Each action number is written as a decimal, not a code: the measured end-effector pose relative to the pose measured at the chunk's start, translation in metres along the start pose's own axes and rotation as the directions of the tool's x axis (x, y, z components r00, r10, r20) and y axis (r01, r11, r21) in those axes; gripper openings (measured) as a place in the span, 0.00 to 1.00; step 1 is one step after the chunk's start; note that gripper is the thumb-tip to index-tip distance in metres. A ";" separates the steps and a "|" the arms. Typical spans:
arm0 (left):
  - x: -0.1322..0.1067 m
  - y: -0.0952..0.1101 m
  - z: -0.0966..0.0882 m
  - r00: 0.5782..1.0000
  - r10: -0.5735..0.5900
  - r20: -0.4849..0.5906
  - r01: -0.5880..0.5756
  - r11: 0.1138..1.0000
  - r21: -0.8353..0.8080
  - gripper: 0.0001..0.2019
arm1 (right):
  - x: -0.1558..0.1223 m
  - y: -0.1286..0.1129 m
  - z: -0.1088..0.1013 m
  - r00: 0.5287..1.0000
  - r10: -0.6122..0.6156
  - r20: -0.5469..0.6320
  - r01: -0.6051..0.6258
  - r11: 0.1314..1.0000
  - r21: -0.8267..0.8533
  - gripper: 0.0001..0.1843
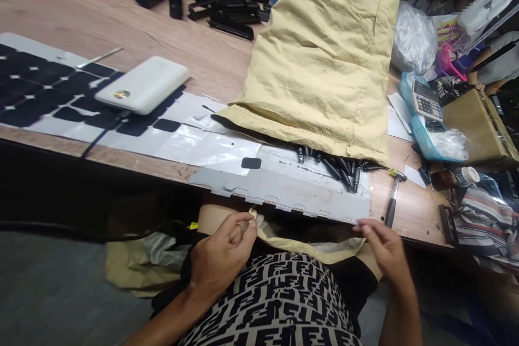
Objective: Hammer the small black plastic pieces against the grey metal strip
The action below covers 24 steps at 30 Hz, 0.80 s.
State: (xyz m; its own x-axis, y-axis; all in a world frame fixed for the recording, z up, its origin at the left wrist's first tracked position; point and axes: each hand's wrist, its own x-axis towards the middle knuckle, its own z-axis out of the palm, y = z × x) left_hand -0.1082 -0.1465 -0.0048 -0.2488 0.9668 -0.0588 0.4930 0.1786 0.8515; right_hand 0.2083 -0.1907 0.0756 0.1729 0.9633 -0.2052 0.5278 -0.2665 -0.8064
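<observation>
A yellow cloth bag (312, 250) sits open at a person's lap, just below the front edge of a wooden counter (214, 65), its rim curving between 2 bare hands. The left hand (225, 246) pinches 1 end of the rim between thumb and fingers; the right hand (387, 243) is bent at the opposite end, where it cannot be told whether its fingers grip the cloth. Along the counter's edge above lies a gray notched sheet (284, 190). Beyond it rests a larger yellow sack (324, 59), black cylindrical parts (356, 179) scattered at its mouth. At left, a white device (146, 84) with a dark cable rests on a sheet patterned with black panels (36, 84). At right lie a hammer (394, 194) and a calculator (426, 101) in a blue basket (419, 138), beside a cardboard box (470, 124). More black pieces (231, 13) are piled at the back.
</observation>
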 end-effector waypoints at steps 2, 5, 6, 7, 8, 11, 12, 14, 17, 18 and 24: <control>0.006 0.021 0.002 0.972 0.233 0.008 -0.232 0.972 -0.042 0.11 | 0.009 0.015 -0.021 0.927 0.029 -0.374 -0.065 0.994 -0.085 0.19; 0.032 0.062 0.027 0.843 0.502 0.196 -0.499 0.864 -0.066 0.12 | 0.031 0.040 -0.034 0.789 -0.036 -0.613 -0.203 0.927 -0.316 0.23; 0.044 0.076 0.039 0.772 0.575 0.271 -0.583 0.810 -0.056 0.13 | 0.038 0.047 -0.033 0.781 -0.046 -0.622 -0.212 0.919 -0.333 0.25; 0.056 0.089 0.053 0.695 0.636 0.337 -0.667 0.744 -0.028 0.14 | 0.044 0.052 -0.032 0.771 -0.040 -0.636 -0.223 0.918 -0.327 0.27; 0.068 0.100 0.066 0.631 0.676 0.381 -0.736 0.677 0.019 0.16 | 0.049 0.057 -0.029 0.747 -0.034 -0.664 -0.242 0.916 -0.319 0.29; 0.094 0.120 0.100 0.506 0.704 0.498 -0.846 0.518 0.126 0.13 | 0.056 0.066 -0.024 0.696 0.008 -0.718 -0.263 0.933 -0.245 0.30; 0.098 0.122 0.108 0.482 0.701 0.526 -0.864 0.481 0.150 0.12 | 0.056 0.067 -0.023 0.694 0.012 -0.720 -0.261 0.936 -0.236 0.29; 0.102 0.120 0.116 0.457 0.698 0.551 -0.883 0.431 0.186 0.08 | 0.055 0.068 -0.023 0.701 0.010 -0.713 -0.264 0.932 -0.247 0.28; 0.100 0.110 0.112 0.443 0.714 0.542 -0.891 0.415 0.181 0.03 | 0.056 0.064 -0.026 0.702 0.035 -0.712 -0.322 0.907 -0.272 0.25; 0.099 0.105 0.109 0.439 0.718 0.541 -0.891 0.424 0.161 0.02 | 0.057 0.063 -0.028 0.701 0.049 -0.712 -0.352 0.892 -0.285 0.23; 0.102 0.073 0.090 0.548 0.681 0.485 -0.779 0.627 -0.001 0.06 | 0.052 0.058 -0.024 0.671 0.083 -0.737 -0.268 0.954 -0.137 0.14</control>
State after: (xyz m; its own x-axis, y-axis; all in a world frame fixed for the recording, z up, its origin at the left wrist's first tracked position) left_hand -0.0230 -0.0181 0.0042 0.6037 0.7404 0.2955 0.5019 -0.6410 0.5807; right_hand 0.2673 -0.1568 0.0316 0.7725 0.6014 0.2041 0.5709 -0.5168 -0.6380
